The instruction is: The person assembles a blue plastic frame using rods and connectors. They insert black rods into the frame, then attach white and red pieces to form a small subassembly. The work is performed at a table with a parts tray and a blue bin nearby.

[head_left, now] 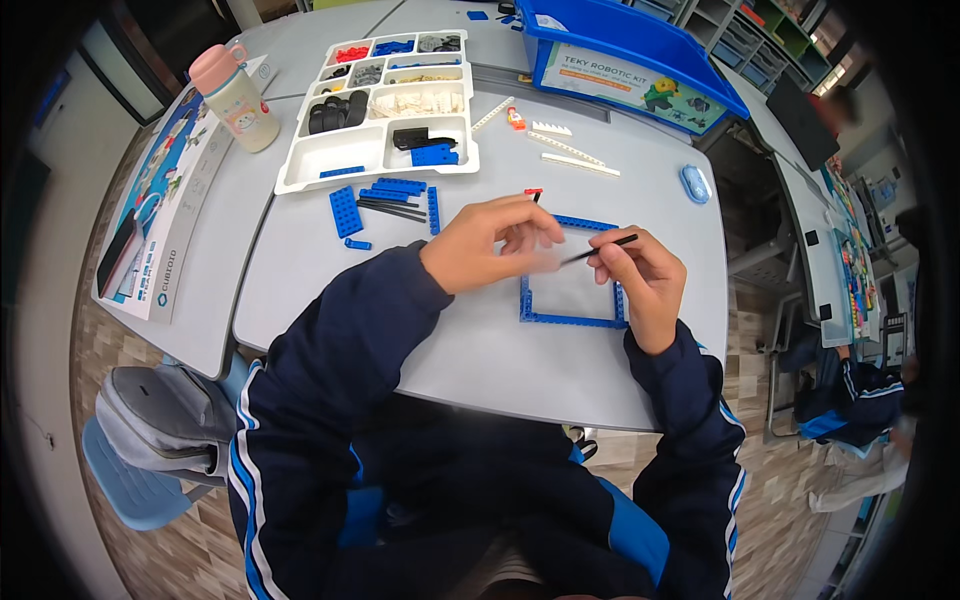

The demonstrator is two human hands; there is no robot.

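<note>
My right hand [647, 288] pinches a thin black axle rod [612, 247] between thumb and fingers, its free end pointing up and to the right. My left hand [490, 243] hovers at the rod's other end; its fingers are loosely bent and apart from the thumb, with the tips smeared by motion. Beneath both hands lies a square frame of blue building beams [572, 321], partly covered by them. A small red piece [534, 191] with a dark stem shows just behind my left hand, at the frame's far left corner.
Left of the frame lie loose blue bricks [345, 212] and black rods [392, 208]. Farther back stand a white sorting tray [288, 178] of parts and a blue bin [640, 40]. White beams [580, 164], a toy figure [515, 118], a blue case [695, 184] and a bottle [240, 105] surround them.
</note>
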